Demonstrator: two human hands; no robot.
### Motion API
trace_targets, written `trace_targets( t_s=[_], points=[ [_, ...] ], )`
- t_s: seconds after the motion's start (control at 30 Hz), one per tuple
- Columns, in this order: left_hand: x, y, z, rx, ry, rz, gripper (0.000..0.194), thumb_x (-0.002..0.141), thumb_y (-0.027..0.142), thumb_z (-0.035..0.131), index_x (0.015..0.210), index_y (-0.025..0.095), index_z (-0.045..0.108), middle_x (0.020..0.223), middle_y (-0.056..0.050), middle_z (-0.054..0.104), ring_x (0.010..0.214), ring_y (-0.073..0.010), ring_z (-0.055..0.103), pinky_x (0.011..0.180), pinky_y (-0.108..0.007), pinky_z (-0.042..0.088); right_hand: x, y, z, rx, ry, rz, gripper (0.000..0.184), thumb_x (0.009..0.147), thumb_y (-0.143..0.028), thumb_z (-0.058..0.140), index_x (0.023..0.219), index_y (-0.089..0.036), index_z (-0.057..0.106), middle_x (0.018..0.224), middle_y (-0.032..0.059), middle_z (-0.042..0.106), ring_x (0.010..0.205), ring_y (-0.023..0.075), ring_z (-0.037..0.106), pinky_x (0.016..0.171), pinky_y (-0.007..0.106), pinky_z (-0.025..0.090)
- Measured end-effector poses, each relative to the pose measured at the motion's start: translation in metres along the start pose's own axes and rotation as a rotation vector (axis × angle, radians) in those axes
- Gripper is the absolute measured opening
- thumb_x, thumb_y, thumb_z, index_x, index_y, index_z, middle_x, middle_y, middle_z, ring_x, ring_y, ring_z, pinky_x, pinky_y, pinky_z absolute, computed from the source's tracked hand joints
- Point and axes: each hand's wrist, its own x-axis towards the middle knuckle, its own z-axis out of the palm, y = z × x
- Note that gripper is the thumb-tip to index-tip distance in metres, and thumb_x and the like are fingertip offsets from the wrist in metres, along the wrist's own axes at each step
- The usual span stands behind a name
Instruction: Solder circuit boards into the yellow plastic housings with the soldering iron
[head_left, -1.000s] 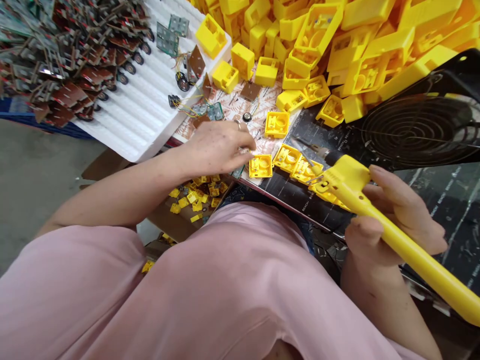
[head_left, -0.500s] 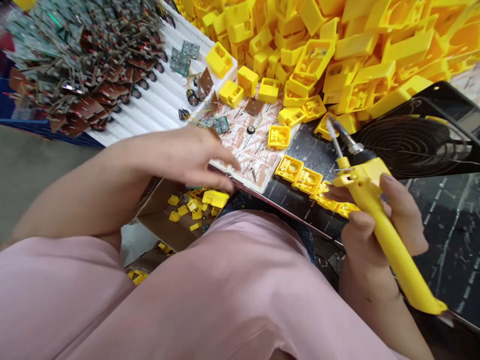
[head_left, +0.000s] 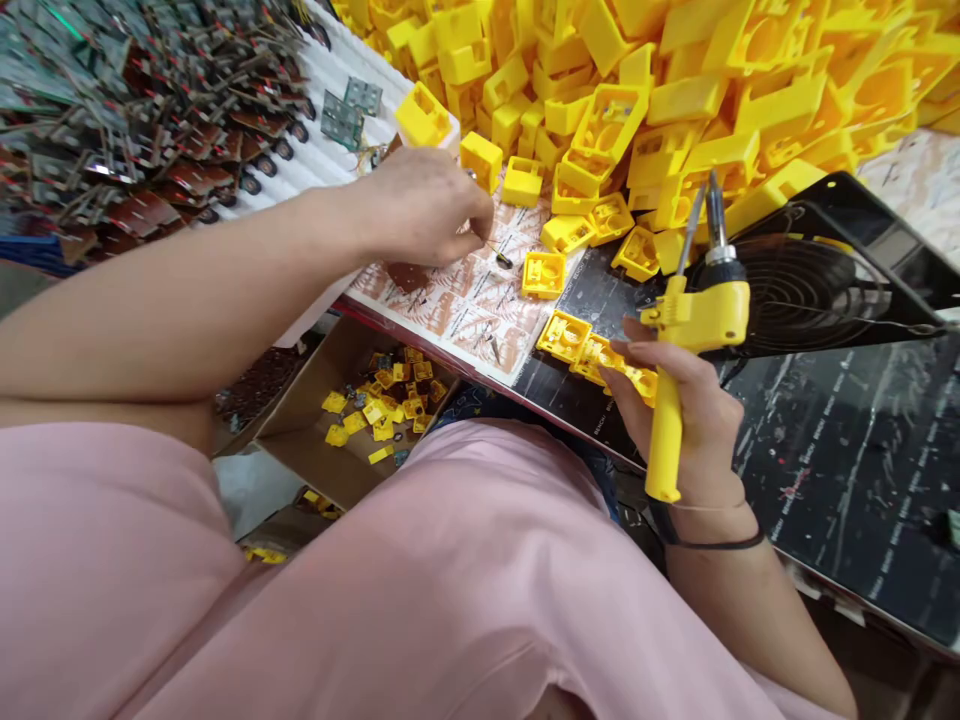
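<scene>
My left hand reaches over the patterned board with thumb and fingers pinched on a thin wire. That wire runs to a small round black part, probably a little speaker, at the board's surface. In my right hand is a yellow soldering gun, its metal tip pointing up and away from me. The right fingertips are close to a row of open yellow plastic housings on the black bench top. Another open housing sits between the two hands. My left hand partly hides circuit boards behind it.
Yellow cases are heaped at the back. Circuit boards with black wheel-like parts pile up on the white foam. A black fan stands at right. Below the bench edge, a cardboard box holds small yellow parts.
My left hand dropped a yellow housing into the box below the edge, then moved up to the wire. My right hand turned the soldering gun upright and shifted left.
</scene>
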Motion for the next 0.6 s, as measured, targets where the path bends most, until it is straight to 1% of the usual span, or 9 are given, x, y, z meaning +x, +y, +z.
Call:
trace_targets(
  t_s=[0.03,0.1,0.17,0.2,0.27,0.33,0.43,0.53,0.6],
  points=[
    [-0.01,0.003,-0.003,-0.014,-0.02,-0.007,0.023,0.083,0.029,0.064,0.09,0.022,0.085,0.077,-0.002,0.074,0.099,-0.0271,0.076,0.101,-0.046,0.057,0.007,0.002,0.004,0.003,-0.032,-0.021,0.04,0.096,-0.019,0.08,0.132,-0.03,0.064,0.122,0.0064,0.084,0.103,0.022,0.084,0.086,0.029,0.068],
    [-0.028,0.012,-0.002,-0.138,0.021,-0.066,0.026,0.084,0.033,0.063,0.092,0.022,0.085,0.077,-0.003,0.076,0.091,-0.026,0.077,0.093,-0.042,0.059,0.025,0.006,0.016,0.015,-0.095,-0.083,0.034,0.101,-0.022,0.074,0.131,-0.032,0.064,0.116,0.0028,0.083,0.105,0.0197,0.082,0.097,0.032,0.066],
    [-0.043,0.021,0.006,-0.281,0.058,-0.114,0.03,0.087,0.037,0.06,0.092,0.021,0.084,0.078,-0.003,0.078,0.085,-0.022,0.076,0.09,-0.037,0.059,0.047,0.014,0.032,0.03,-0.175,-0.134,0.028,0.104,-0.03,0.071,0.13,-0.035,0.065,0.11,-0.0007,0.082,0.103,0.0196,0.081,0.107,0.04,0.063],
    [-0.05,0.025,0.011,-0.347,0.079,-0.139,0.031,0.088,0.038,0.059,0.092,0.021,0.084,0.079,-0.003,0.079,0.082,-0.0202,0.075,0.087,-0.035,0.059,0.058,0.019,0.04,0.031,-0.218,-0.152,0.028,0.105,-0.029,0.068,0.131,-0.035,0.065,0.107,-0.001,0.081,0.102,0.0211,0.08,0.108,0.043,0.062],
    [-0.062,0.03,0.022,-0.477,0.114,-0.177,0.031,0.087,0.04,0.058,0.092,0.02,0.082,0.079,-0.003,0.079,0.078,-0.018,0.074,0.082,-0.031,0.059,0.078,0.03,0.057,-0.013,-0.39,-0.168,0.032,0.105,-0.028,0.063,0.137,-0.033,0.062,0.107,0.0013,0.078,0.105,0.0235,0.077,0.112,0.05,0.058],
    [-0.07,0.031,0.031,-0.582,0.139,-0.199,0.03,0.087,0.04,0.058,0.092,0.019,0.08,0.079,-0.002,0.078,0.075,-0.0167,0.072,0.078,-0.03,0.059,0.092,0.04,0.07,-0.033,-0.452,-0.163,0.033,0.103,-0.028,0.063,0.135,-0.032,0.062,0.105,0.0016,0.076,0.103,0.0235,0.074,0.118,0.054,0.053],
    [-0.079,0.03,0.036,-0.659,0.152,-0.229,0.029,0.088,0.038,0.06,0.095,0.017,0.079,0.076,-0.002,0.076,0.069,-0.0151,0.068,0.071,-0.029,0.058,0.099,0.043,0.079,-0.041,-0.505,-0.185,0.033,0.102,-0.026,0.061,0.134,-0.03,0.061,0.099,0.001,0.074,0.095,0.022,0.071,0.112,0.051,0.053],
    [-0.083,0.029,0.037,-0.726,0.159,-0.248,0.028,0.088,0.037,0.062,0.097,0.016,0.078,0.076,-0.002,0.076,0.065,-0.0141,0.066,0.067,-0.027,0.056,0.09,0.028,0.079,-0.054,-0.531,-0.205,0.039,0.101,-0.025,0.063,0.14,-0.028,0.058,0.105,0.0038,0.075,0.098,0.0236,0.071,0.1,0.043,0.053],
    [-0.083,0.032,0.039,-0.759,0.173,-0.227,0.027,0.087,0.037,0.063,0.094,0.016,0.078,0.081,-0.004,0.078,0.068,-0.014,0.067,0.069,-0.027,0.056,0.079,0.014,0.077,-0.07,-0.541,-0.213,0.042,0.101,-0.026,0.066,0.142,-0.028,0.058,0.108,0.0053,0.076,0.099,0.0248,0.073,0.097,0.041,0.053]
  ],
)
